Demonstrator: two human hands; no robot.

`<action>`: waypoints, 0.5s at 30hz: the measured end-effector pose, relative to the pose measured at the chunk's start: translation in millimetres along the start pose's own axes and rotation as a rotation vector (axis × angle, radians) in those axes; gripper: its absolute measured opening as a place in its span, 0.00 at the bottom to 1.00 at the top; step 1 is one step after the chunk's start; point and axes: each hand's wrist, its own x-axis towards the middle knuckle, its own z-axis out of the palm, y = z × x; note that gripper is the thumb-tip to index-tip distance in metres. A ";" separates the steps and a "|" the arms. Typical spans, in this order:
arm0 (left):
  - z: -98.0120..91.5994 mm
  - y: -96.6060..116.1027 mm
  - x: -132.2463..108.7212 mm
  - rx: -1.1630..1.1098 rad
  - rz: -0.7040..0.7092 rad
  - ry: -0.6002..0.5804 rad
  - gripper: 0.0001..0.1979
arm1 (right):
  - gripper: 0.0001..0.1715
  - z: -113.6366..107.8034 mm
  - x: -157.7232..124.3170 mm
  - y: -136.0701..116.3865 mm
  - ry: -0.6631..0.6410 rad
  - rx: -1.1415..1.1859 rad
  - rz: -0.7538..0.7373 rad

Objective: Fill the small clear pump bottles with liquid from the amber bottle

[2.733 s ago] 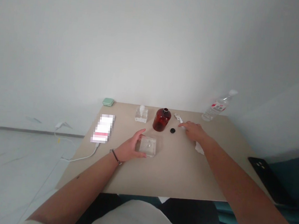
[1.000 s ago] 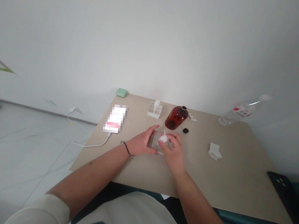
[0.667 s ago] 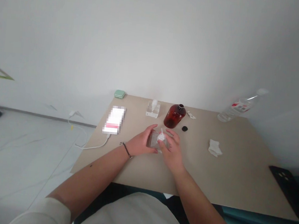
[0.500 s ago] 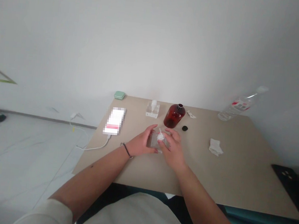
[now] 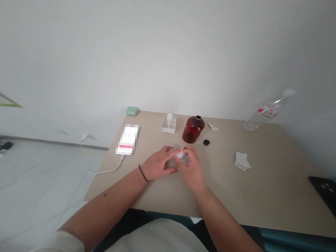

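I'm reading a small clear square glass bottle (image 5: 173, 164) sitting between the hands, near the middle of the worktop (image 5: 255, 200) and straight ahead of the wearer. The left hand (image 5: 161, 165) is wrapping it from the left, and the right hand (image 5: 191, 169) is curling over it from the right, with the fingertips of both meeting around it. Both hands are grasping it, not released. The right hand is covering more of it and sits slightly nearer. With so much of the glass hidden, I can't make out a long axis. A white pointed tip (image 5: 180, 153) is showing between the fingers, angling away from the wearer. A dark red glass bottle (image 5: 193, 130) and a black cap (image 5: 206, 142) are standing just beyond the hands.
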 end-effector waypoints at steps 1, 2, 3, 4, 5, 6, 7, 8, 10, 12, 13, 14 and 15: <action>0.0 0.3 -0.1 0.002 -0.002 0.012 0.36 | 0.08 -1.2 -0.1 0.4 -0.011 -0.009 -0.013; 0.1 0.6 -0.3 0.003 -0.006 0.024 0.36 | 0.08 -2.2 -0.3 0.9 -0.025 -0.021 -0.029; 0.4 0.9 -0.5 0.005 -0.010 0.034 0.35 | 0.09 -3.0 -0.5 1.5 -0.038 -0.035 -0.049; 0.8 1.2 -0.8 0.006 -0.016 0.042 0.35 | 0.11 -3.5 -0.9 1.9 -0.048 -0.050 -0.073; 1.2 1.5 -1.0 0.007 -0.017 0.045 0.35 | 0.12 -3.8 -1.3 2.3 -0.054 -0.066 -0.097; 1.7 1.7 -1.1 0.006 -0.016 0.047 0.35 | 0.13 -3.8 -1.7 2.5 -0.055 -0.082 -0.120; 2.1 1.8 -1.2 0.005 -0.015 0.049 0.35 | 0.13 -3.8 -2.1 2.6 -0.054 -0.098 -0.141; 2.5 1.9 -1.2 0.002 -0.015 0.054 0.35 | 0.14 -3.8 -2.3 2.5 -0.051 -0.112 -0.158; 3.1 1.8 -1.0 -0.007 -0.014 0.065 0.35 | 0.14 -4.5 -2.0 2.0 -0.053 -0.134 -0.181; 3.4 1.4 -0.9 -0.024 -0.010 0.074 0.36 | 0.14 -6.6 -0.4 1.2 -0.080 -0.142 -0.201; 3.4 1.2 -0.9 -0.037 -0.011 0.076 0.37 | 0.13 -8.1 0.8 0.8 -0.102 -0.139 -0.211; 3.3 0.8 -1.0 -0.052 -0.020 0.075 0.39 | 0.13 -9.7 2.0 0.5 -0.126 -0.135 -0.221; 3.1 0.4 -1.2 -0.068 -0.037 0.071 0.40 | 0.13 -11.3 3.2 0.4 -0.147 -0.129 -0.228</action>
